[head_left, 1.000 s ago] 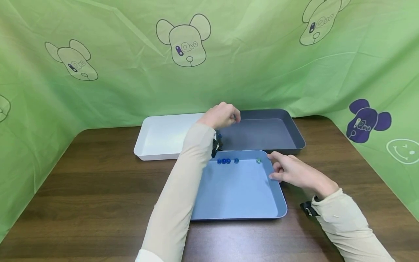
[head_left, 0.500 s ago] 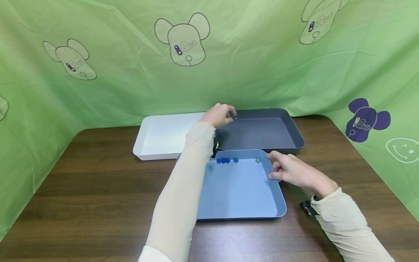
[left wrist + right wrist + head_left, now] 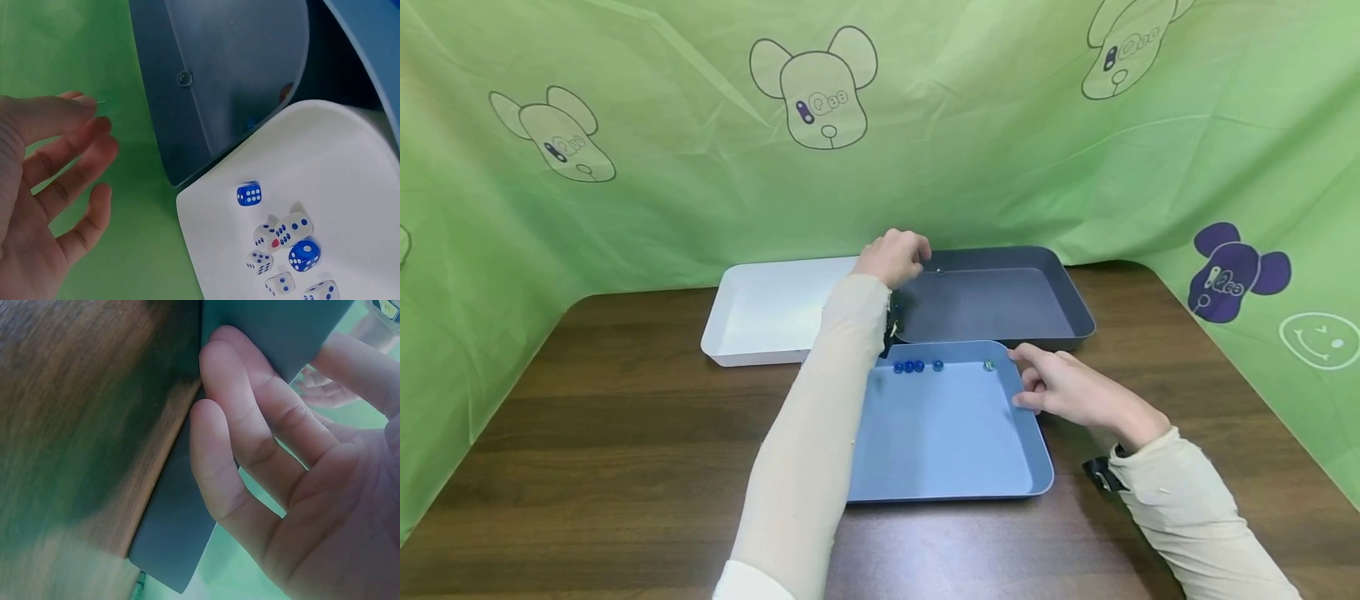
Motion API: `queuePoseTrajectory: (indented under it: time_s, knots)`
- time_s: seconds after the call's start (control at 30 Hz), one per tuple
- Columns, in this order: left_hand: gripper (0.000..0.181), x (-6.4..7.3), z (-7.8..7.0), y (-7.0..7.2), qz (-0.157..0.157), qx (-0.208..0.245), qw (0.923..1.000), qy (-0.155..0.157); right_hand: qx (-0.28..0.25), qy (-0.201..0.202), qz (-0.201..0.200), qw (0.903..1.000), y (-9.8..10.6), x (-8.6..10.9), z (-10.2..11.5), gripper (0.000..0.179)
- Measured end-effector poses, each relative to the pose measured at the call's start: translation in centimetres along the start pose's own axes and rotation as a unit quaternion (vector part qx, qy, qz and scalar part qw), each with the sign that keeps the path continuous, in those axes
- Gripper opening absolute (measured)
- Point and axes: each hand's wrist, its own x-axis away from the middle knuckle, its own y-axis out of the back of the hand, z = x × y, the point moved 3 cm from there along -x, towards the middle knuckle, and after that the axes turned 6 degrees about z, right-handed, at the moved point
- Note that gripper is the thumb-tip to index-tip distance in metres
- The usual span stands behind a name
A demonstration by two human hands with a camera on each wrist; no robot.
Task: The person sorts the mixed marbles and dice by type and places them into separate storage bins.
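Draws left hand (image 3: pixel 892 257), relaxed and released, away from marble (image 3: pixel 940 272) inside dark tray (image 3: pixel 988 307); still grips blue tray (image 3: pixel 955 442) before it with right hand (image 3: pixel 1078 392).

Booth-like place: wooden table (image 3: pixel 625 442), green drape (image 3: pixel 985 167).

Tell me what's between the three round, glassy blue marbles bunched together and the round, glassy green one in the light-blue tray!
One more round, glassy blue marble lies between the three blue marbles and the green marble, in the head view.
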Motion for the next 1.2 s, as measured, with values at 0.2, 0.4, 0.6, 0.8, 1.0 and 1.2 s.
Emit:
queuePoseTrajectory:
  time_s: [0.2,0.4,0.6,0.8,1.0,1.2]
  knots:
    - [0.033,0.0,0.2,-0.2,0.0,-0.004,0.9999,0.01,-0.001,0.001,0.002,1.0,0.0,0.0,0.1,0.053]
    - [0.032,-0.1,0.3,-0.3,0.008,-0.004,0.9999,0.014,-0.002,0.002,-0.001,1.0,0.0,0.0,0.1,0.053]
    - [0.03,0.0,0.1,-0.2,0.012,-0.007,0.9999,0.008,-0.002,0.001,-0.001,1.0,0.1,0.0,0.1,0.053]
    - [0.03,-0.1,-0.7,0.3,0.006,0.001,0.9999,-0.01,-0.005,0.002,0.0,1.0,0.0,0.1,0.1,0.052]
    - [0.027,0.1,-1.6,0.7,0.002,0.007,0.9998,-0.02,-0.01,-0.003,0.003,0.9999,0.0,0.0,0.0,0.053]
    - [0.023,0.4,-2.4,1.1,-0.004,0.007,0.9994,-0.035,-0.006,-0.002,0.003,1.0,0.0,-0.1,-0.1,0.053]
